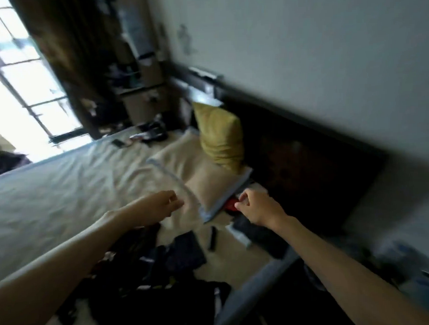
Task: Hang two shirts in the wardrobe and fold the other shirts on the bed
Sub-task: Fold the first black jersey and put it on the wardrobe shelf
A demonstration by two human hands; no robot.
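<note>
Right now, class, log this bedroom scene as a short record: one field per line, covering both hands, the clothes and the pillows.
left hand: reaching out over the bed, fingers loosely curled, holding nothing
right hand: reaching toward the beige pillow, appears to hold nothing
dark clothes: unfolded heap on the near bed
yellow pillow: propped against the dark headboard
image: motion-blurred

A loose heap of dark shirts [150, 277] lies crumpled on the near corner of the bed [48, 196] — mostly black, with a few pale and yellowish flecks showing through the blur. One dark navy piece [186, 253] sits at the heap's far edge, lying flatter than the rest. Nothing in the pile is folded. A red garment [232, 206] shows just beside the cream pillow [196, 173], near the headboard — only a small part of it is visible.
</note>
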